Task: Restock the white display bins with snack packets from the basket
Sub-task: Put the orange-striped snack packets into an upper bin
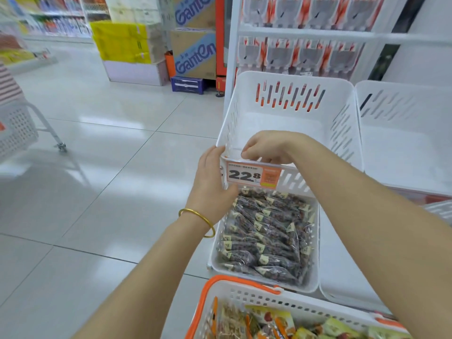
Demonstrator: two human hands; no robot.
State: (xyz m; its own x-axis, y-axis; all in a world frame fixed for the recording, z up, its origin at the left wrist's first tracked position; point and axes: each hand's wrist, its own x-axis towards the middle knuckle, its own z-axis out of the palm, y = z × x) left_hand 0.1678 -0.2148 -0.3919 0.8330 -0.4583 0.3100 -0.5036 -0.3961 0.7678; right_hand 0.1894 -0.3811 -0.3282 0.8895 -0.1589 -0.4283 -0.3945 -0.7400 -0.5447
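An empty upper white bin (293, 78) stands on the rack with an orange price tag (252, 174) reading 22.8 on its front. My left hand (210, 177) grips the bin's front left corner beside the tag, thumb below it. My right hand (266, 145) has its fingers curled over the front rim just above the tag. Below sits a lower white bin (315, 277) full of dark snack packets (266, 231). The orange-handled basket (244, 293) at the bottom holds colourful snack packets (281, 321).
A second empty white bin (403, 94) stands to the right. Hanging packets (305, 55) fill the rack above. Stacked cardboard boxes (193, 55) and yellow cartons (119, 45) stand across the tiled floor. A white wheeled cart (17, 128) is at the left.
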